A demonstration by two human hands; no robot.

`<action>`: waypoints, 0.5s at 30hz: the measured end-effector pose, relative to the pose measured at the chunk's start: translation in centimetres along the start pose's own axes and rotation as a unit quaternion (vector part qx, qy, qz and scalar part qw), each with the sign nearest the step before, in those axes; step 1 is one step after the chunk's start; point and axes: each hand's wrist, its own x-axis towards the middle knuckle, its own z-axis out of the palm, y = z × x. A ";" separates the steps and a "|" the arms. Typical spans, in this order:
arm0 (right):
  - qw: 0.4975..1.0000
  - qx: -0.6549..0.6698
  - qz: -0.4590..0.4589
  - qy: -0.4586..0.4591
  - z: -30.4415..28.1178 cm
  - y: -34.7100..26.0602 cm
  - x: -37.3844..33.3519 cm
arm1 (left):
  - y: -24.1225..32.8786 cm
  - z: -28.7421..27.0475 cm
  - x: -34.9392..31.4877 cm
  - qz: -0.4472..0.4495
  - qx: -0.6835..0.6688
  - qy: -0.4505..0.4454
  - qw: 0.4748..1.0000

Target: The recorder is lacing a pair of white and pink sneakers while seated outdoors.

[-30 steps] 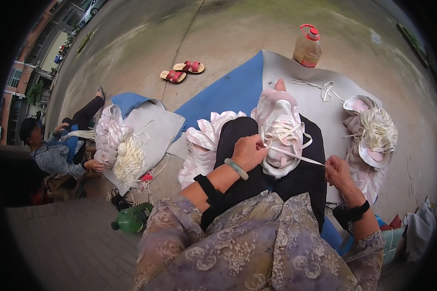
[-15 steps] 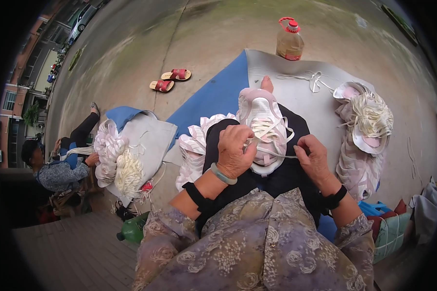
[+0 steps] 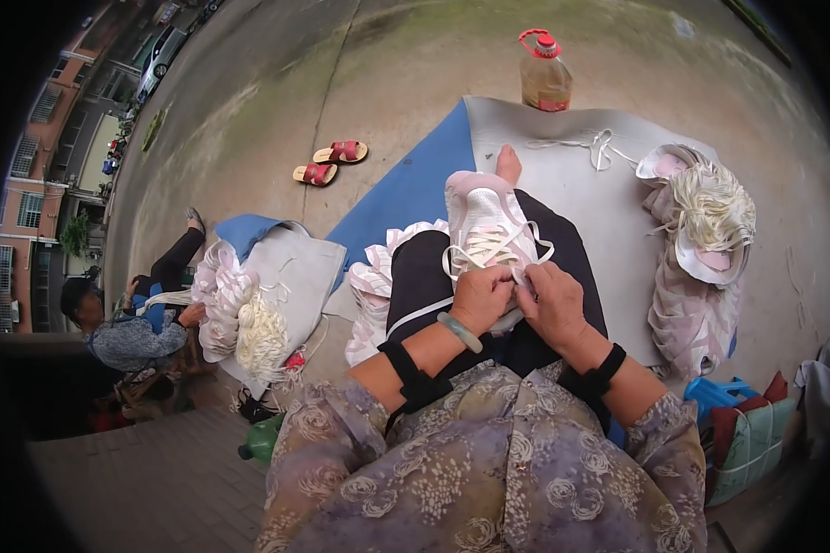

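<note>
A white and pale pink sneaker (image 3: 479, 198) rests on my lap, toe pointing away from me. Its cream shoelace (image 3: 494, 247) crosses the tongue, with loops sticking out at both sides. My left hand (image 3: 480, 300) is closed in a pinch on the lace near the ankle opening. Close beside it, my right hand (image 3: 557, 304) pinches lace at the same spot, fingertips almost meeting the left ones. The exact lace strands between the fingers are hidden. A lace end trails past my left wrist over the black trouser leg.
Stacked sneakers with a lace bundle (image 3: 715, 203) lie to the right on a grey-white sheet (image 3: 609, 221). More sneakers (image 3: 371, 295) stand left of my knee. Further left, a seated person (image 3: 134, 332) handles laces by another pile. Red sandals (image 3: 332, 162) and an oil jug (image 3: 546, 78) lie ahead.
Both hands have come together at the sneaker's ankle end; my right hand moved left and my left hand moved down and right. The lace stretched toward the right hand is drawn in.
</note>
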 end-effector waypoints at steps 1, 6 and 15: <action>1.000 0.017 0.009 0.013 0.2 0.1 0.0 | 0.4 -0.2 0.4 -0.060 -0.057 -0.032 0.996; 0.998 0.061 0.004 0.022 0.7 0.3 0.3 | 1.4 -0.9 1.8 -0.238 -0.135 -0.137 0.952; 0.995 0.089 0.021 0.038 0.1 0.8 -0.2 | 3.1 -5.9 -0.5 -0.216 -0.052 -0.206 0.953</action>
